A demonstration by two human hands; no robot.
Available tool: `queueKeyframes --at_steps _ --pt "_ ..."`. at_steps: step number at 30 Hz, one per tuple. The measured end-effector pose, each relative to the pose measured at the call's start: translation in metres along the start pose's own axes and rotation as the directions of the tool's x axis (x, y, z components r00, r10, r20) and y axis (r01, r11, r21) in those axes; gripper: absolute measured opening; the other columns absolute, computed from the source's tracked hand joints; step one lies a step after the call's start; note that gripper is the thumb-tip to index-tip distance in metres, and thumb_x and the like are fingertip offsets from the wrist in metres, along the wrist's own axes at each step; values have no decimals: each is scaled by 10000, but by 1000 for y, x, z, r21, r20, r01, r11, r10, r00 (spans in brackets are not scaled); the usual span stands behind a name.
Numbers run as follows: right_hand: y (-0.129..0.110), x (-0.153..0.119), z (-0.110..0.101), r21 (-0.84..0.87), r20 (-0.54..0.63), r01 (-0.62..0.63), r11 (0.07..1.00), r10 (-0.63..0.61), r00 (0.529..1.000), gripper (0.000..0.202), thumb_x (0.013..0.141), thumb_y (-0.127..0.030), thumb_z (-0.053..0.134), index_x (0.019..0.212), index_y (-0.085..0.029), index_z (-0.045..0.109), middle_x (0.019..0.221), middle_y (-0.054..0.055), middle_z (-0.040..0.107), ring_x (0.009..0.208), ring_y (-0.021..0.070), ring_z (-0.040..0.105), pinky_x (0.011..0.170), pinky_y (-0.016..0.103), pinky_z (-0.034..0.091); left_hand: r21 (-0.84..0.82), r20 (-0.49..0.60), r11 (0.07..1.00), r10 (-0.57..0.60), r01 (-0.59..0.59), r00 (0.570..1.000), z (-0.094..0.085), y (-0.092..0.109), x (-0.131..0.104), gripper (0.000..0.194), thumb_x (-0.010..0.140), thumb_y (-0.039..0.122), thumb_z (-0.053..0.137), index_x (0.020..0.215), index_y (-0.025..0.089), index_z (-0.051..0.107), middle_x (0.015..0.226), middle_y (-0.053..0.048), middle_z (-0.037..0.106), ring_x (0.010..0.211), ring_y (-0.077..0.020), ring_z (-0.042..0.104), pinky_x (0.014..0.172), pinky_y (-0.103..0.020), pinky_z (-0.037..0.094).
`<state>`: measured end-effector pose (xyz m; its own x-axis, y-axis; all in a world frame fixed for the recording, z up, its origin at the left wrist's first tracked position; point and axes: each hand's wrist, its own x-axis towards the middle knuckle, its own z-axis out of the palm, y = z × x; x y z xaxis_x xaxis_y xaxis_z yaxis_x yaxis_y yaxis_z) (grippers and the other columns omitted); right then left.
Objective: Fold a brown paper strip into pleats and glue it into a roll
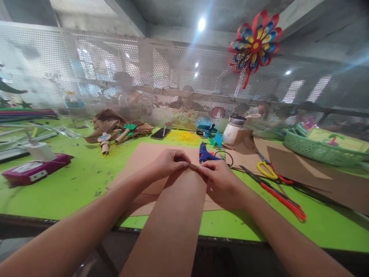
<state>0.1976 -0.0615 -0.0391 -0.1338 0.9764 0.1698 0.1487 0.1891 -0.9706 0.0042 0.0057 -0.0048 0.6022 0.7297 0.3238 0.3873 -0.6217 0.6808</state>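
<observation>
Your two hands meet just on the near side of the blue glue gun [206, 153], working at a long brown paper strip [178, 215]. The strip's far end sits close before the glue gun, and from there it runs back towards you, over the table's edge and out of view. That far end is turned up into a narrow edge; you cannot tell from here whether it is folded or rolled.

Your left hand [170, 163], to the left of the glue gun, pinches one corner of this edge between thumb and forefinger, the other fingers curled in. Your right hand [223, 179], on the glue gun's near side, pinches the opposite corner with thumb and forefinger; its remaining fingers are partly hidden.

Under your hands a wide brown sheet [141, 157] lies on the green table [75, 200], reaching left from the glue gun. Beyond the glue gun, to its left, you have yellow shreds [184, 137] and a phone [160, 133]; farther left come paper flowers [105, 137]. A white jug [233, 130] stands beyond it to the right. Also right of it lie scissors [275, 176] and a long red-handled tool [278, 195], with a green basket [325, 152] well off to the far right.
</observation>
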Motion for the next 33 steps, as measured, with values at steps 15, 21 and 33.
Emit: queueKeyframes --at_steps 15,21,33 --pt "-13 -3 0 -532 62 292 795 -307 950 276 854 -349 494 784 -165 688 701 53 640 660 165 515 562 270 360 201 90 973 97 -113 991 0 1 -4 170 784 256 574 875 184 698 820 -22 701 725 -134 601 638 -205 417" --pt "-15 -8 -1 -636 102 309 707 -320 942 226 858 -306 500 849 -188 692 750 74 662 692 174 546 619 279 363 234 81 970 47 -65 996 5 6 -6 174 771 247 577 865 188 711 813 -16 720 714 -142 616 641 -206 412" --pt "-13 -11 3 -526 90 286 801 -282 955 356 897 -367 418 651 -163 575 584 2 485 543 111 353 497 252 274 287 64 955 53 -69 997 1 3 -5 251 761 288 596 981 207 687 870 -27 725 748 -156 640 665 -215 431"
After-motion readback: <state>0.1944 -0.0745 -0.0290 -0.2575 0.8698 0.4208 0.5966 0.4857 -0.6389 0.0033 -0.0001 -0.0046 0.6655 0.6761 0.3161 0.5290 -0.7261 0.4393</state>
